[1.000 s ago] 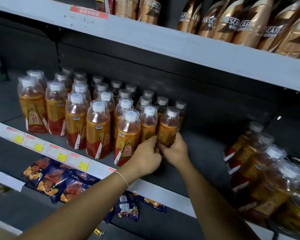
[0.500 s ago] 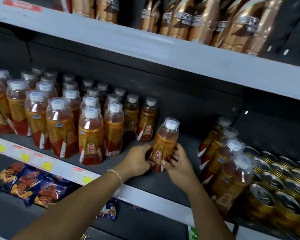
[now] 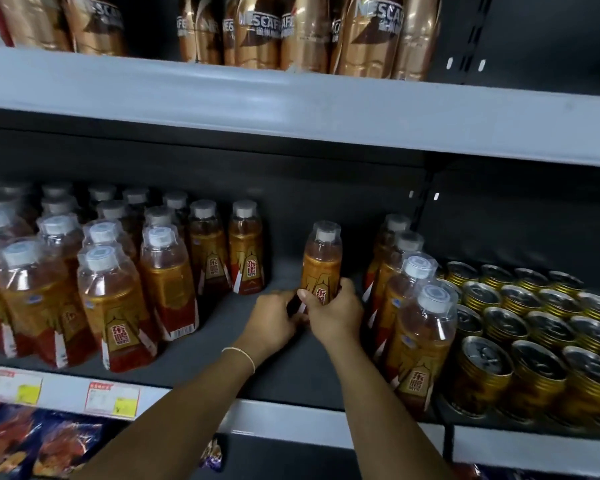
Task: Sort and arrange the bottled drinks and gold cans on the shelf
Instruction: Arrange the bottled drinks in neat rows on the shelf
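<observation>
One orange drink bottle (image 3: 321, 261) with a white cap stands upright on the dark shelf (image 3: 222, 344), in the gap between two bottle groups. My right hand (image 3: 336, 313) grips its lower part, fingers wrapped round the label. My left hand (image 3: 274, 320) holds the bottle's base from the left. A large block of the same bottles (image 3: 111, 292) fills the shelf's left side. A shorter row of bottles (image 3: 420, 327) runs front to back just right of my hands. Gold cans (image 3: 534, 334) stand in rows at the far right.
The upper shelf (image 3: 291, 98) overhangs close above, carrying bronze coffee bottles (image 3: 371, 32). Price tags (image 3: 111, 400) line the front rail. Snack packets (image 3: 49, 445) lie on the shelf below. Bare shelf floor shows around the held bottle.
The held bottle has travelled right, away from the left block and close to the right-hand row. It now stands more upright. Both hands keep their hold; the view has panned right.
</observation>
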A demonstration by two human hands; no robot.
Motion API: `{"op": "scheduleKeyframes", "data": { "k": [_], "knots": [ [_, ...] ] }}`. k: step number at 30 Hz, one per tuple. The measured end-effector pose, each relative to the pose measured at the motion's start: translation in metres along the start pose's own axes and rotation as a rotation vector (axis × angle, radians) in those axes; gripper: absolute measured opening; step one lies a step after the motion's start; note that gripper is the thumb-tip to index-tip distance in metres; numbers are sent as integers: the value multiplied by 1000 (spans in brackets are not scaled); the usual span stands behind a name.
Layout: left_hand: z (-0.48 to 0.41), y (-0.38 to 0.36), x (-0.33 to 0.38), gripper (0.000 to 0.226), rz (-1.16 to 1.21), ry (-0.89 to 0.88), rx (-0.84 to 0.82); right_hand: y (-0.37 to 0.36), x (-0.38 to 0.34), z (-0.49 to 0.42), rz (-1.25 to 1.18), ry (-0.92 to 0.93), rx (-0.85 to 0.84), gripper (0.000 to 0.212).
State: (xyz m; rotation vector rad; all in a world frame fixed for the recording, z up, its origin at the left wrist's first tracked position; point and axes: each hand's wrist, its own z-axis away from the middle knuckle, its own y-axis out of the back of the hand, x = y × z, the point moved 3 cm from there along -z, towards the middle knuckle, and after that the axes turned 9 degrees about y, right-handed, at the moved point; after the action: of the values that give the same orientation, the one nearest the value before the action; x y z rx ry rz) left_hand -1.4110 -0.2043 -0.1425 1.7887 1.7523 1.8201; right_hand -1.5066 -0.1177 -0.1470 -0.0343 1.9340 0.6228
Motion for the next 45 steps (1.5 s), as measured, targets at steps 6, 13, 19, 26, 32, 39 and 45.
{"op": "scheduleKeyframes", "data": {
  "k": [6,13,19,26,32,39,45],
  "knots": [
    [0,3,-21,23,-16,-43,142,-14,0,-21,67,5,89,57],
    [-5,4,-31,35,22,25,218,-27,3,-42,77,-7,97,57],
    [-6,6,-33,45,51,103,213,-31,5,-47,86,6,105,60],
    [-4,27,-37,54,270,267,299,-23,-9,-40,124,-50,197,62],
    [0,47,-57,56,442,465,254,-56,-55,-20,108,404,118,27],
    [14,68,-67,58,362,349,185,-114,-93,-49,146,251,-338,22],
    [21,68,-77,47,274,306,110,-106,-91,-42,193,252,-194,55]
  ]
}}
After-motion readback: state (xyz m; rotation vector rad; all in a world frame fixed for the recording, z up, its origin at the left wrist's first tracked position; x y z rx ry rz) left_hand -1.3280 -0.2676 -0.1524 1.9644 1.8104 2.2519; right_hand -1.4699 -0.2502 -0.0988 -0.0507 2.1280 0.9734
